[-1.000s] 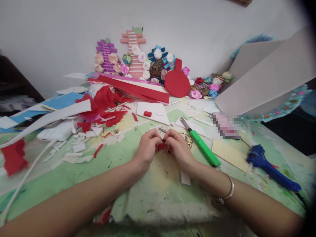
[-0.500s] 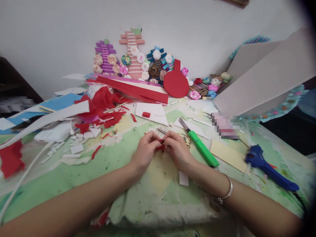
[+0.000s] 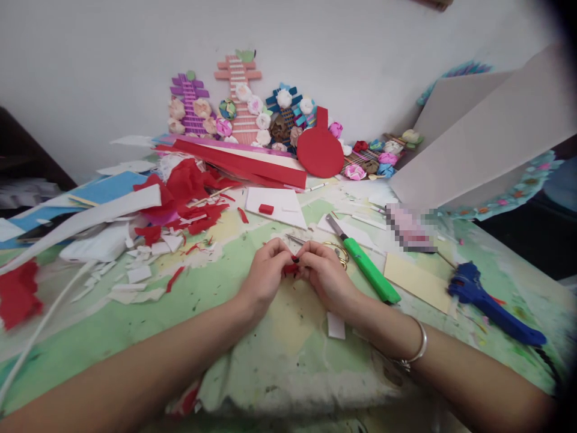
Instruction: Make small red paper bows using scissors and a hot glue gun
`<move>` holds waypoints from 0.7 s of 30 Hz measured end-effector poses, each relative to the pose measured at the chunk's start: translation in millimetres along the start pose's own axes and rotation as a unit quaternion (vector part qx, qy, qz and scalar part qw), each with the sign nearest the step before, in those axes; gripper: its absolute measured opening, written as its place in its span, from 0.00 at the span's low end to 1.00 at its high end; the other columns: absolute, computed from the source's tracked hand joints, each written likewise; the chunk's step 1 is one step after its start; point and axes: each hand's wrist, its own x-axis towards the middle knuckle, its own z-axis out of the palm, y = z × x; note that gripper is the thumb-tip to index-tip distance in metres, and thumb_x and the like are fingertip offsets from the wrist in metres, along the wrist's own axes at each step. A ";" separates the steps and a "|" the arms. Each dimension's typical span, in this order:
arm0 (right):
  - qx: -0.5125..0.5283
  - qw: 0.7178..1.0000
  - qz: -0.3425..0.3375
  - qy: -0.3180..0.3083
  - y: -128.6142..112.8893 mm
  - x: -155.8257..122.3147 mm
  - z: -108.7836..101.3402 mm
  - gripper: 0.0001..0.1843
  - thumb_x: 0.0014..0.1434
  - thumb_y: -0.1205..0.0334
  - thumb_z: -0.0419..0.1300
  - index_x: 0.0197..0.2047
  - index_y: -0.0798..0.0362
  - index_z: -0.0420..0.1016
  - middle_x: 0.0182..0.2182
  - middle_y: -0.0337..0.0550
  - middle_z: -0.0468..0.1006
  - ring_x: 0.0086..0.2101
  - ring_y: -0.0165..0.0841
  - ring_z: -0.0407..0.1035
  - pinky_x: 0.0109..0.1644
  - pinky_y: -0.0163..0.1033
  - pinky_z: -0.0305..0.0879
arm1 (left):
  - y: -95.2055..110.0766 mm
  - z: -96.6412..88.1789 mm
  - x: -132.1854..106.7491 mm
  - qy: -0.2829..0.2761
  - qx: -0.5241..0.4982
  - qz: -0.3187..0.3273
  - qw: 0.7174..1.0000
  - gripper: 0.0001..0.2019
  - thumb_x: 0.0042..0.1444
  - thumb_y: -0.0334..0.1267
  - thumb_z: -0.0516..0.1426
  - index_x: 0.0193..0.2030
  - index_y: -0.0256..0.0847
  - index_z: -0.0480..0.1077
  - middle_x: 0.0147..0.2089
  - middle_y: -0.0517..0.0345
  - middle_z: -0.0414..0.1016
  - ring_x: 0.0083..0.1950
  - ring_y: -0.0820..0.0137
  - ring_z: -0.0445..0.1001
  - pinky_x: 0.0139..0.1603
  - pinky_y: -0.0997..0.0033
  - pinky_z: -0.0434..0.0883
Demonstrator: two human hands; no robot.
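Note:
Between my fingertips is a small red piece (image 3: 291,268), mostly covered, so its exact shape and material cannot be made out. My left hand (image 3: 269,270) pinches it from the left, and my right hand (image 3: 325,272) closes on it from the right. Just beyond the hands lie scissors (image 3: 341,257) with gold handles, partly behind my right fingers. To the right rests a green utility knife (image 3: 370,269) with its blade end pointing away. A small white rectangle (image 3: 336,326) lies under my right wrist. Farther back, a small red block (image 3: 265,209) sits on a white board (image 3: 282,199).
Red and white scraps (image 3: 198,218) clutter the left, near a white power strip (image 3: 97,240) and its cord. A blue hot glue gun (image 3: 491,304) lies at right beside a cream card (image 3: 419,281). A red guitar-like cutout (image 3: 320,150) and flowered crafts (image 3: 243,114) lean against the wall.
Both hands stay in nearly the same place, still pinching the red piece; the fingers shift only slightly. The whole view moves a little with my head.

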 end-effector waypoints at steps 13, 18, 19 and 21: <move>0.008 0.999 0.036 0.006 -5.0 1.9 0.4 0.03 0.39 0.70 0.55 0.21 0.54 0.64 0.16 0.34 0.65 0.22 0.28 0.61 0.28 0.35 0.57 | 5.1 -16.1 1.7 -0.071 0.003 0.002 0.998 0.04 0.38 0.30 0.56 0.26 0.37 0.68 0.25 0.59 0.73 0.30 0.71 0.71 0.35 0.72 0.66; -0.043 0.999 0.026 0.013 -3.8 5.2 0.8 0.03 0.41 0.69 0.56 0.20 0.54 0.64 0.17 0.34 0.64 0.22 0.27 0.60 0.28 0.35 0.55 | 7.8 -17.4 0.6 -0.042 0.046 -0.009 0.998 0.08 0.37 0.32 0.63 0.27 0.35 0.70 0.27 0.57 0.76 0.32 0.70 0.73 0.36 0.72 0.68; -0.052 0.998 0.023 0.015 -3.7 5.6 1.0 0.03 0.41 0.69 0.57 0.20 0.54 0.64 0.17 0.34 0.64 0.22 0.27 0.60 0.29 0.35 0.55 | 7.7 -17.6 0.6 -0.037 0.041 -0.015 0.998 0.08 0.37 0.32 0.64 0.27 0.35 0.70 0.27 0.57 0.76 0.31 0.70 0.73 0.36 0.73 0.68; -0.057 0.998 0.024 0.015 -4.2 5.9 1.4 0.03 0.41 0.68 0.57 0.21 0.54 0.65 0.18 0.35 0.66 0.22 0.27 0.60 0.29 0.35 0.55 | 6.8 -18.1 0.5 -0.033 0.024 -0.026 0.999 0.09 0.37 0.31 0.64 0.26 0.34 0.71 0.26 0.57 0.77 0.30 0.71 0.74 0.35 0.73 0.68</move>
